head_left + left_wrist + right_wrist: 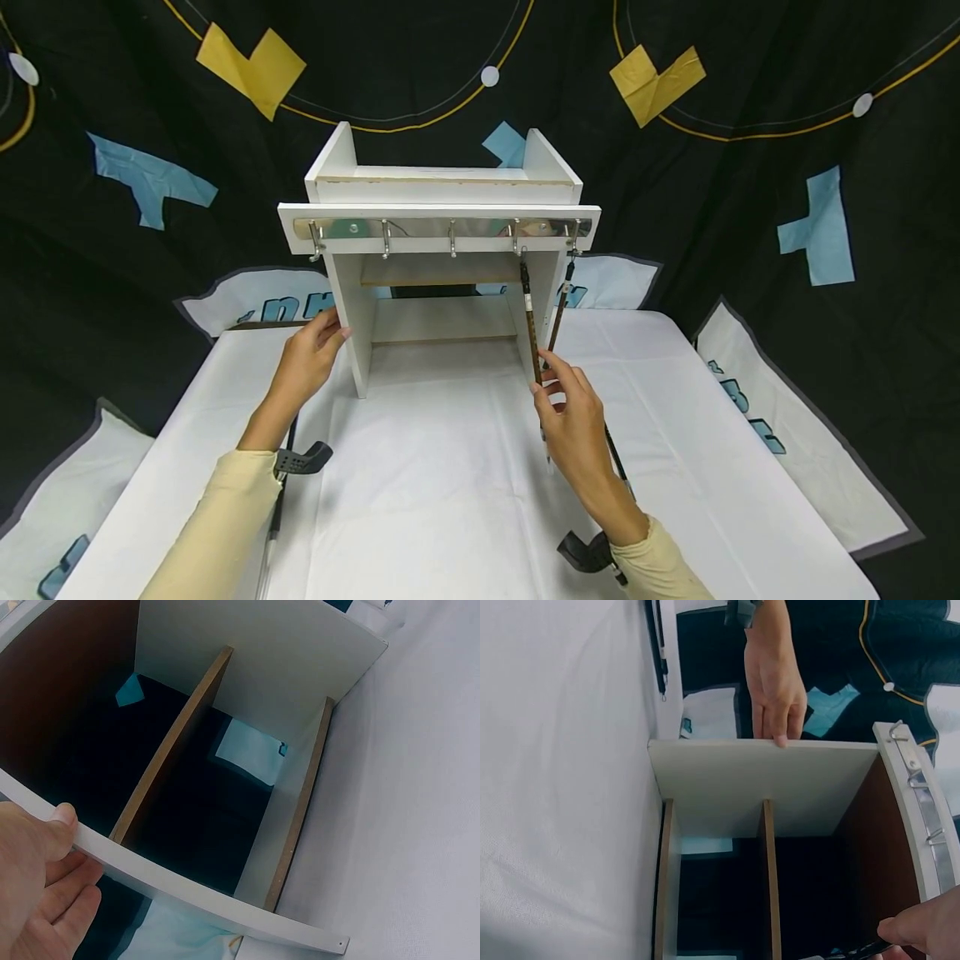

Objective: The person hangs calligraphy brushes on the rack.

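Note:
A white wall shelf [442, 192] with a row of metal hooks [452, 237] along its front rail stands on the white table. My left hand [307, 358] holds its left side panel [202, 907], thumb on the front edge, fingers against the outer face. My right hand [573, 417] pinches a thin brown rod [529, 321] with a black top end, which reaches up to a hook near the right end. A second, similar rod [558, 315] slants down from the rightmost hook and passes behind the fingers. In the right wrist view, only the thumb and fingertips of my right hand [922, 926] show.
Under my left forearm a dark rod [276, 508] lies on the table [420, 483]; another black rod [617, 454] shows beside my right wrist. White cloths [795, 442] with blue lettering border the table. Behind hangs a black curtain [420, 50] with yellow and blue tape.

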Demonstrator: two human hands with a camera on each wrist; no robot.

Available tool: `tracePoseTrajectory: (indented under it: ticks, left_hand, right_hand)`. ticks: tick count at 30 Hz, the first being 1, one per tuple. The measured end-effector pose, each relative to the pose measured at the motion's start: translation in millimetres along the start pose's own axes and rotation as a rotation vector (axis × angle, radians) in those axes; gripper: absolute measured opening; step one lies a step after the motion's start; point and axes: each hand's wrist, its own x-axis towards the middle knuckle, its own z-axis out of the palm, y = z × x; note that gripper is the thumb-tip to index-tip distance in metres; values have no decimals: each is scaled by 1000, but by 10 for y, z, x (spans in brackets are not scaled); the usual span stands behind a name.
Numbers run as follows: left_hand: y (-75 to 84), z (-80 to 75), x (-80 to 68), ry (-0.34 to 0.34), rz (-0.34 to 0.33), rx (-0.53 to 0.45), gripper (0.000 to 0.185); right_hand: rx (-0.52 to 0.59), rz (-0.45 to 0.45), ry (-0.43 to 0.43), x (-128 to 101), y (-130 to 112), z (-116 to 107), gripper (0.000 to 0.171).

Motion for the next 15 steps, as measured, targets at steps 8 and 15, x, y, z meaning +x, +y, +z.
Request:
tracePoseTrajectory:
  ticks: [8, 15]
  left_hand:
    - [5, 4, 0, 2, 1, -5, 55]
    - [3, 3, -2, -2, -5, -8, 56]
  right_hand:
    - [2, 5, -11, -9, -5, 25, 50]
    - [-1, 6, -23, -1, 31, 61, 49]
